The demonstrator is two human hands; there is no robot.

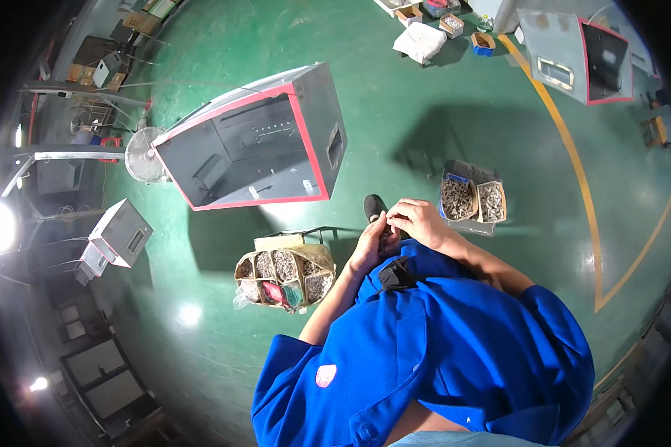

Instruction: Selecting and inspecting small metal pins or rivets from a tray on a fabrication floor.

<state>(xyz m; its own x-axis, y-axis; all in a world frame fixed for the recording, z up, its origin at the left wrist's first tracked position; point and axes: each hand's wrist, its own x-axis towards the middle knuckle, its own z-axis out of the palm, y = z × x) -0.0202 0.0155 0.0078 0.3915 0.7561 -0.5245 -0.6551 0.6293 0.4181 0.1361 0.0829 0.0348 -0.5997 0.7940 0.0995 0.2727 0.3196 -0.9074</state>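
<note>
A green-painted workshop floor (pixel 425 127) spreads below a person in a blue work shirt. Both hands meet just above the shirt's chest pocket: the left hand (pixel 370 244) and right hand (pixel 417 221) pinch a small dark part (pixel 386 232) between them, too tiny to identify, so this looks like sorting or fitting, needing fine fingertip control. Two cardboard boxes of metal fasteners flank the hands, one divided box (pixel 285 274) left, one (pixel 472 200) right; an open grey metal cabinet with red edging (pixel 257 141) lies beyond.
</note>
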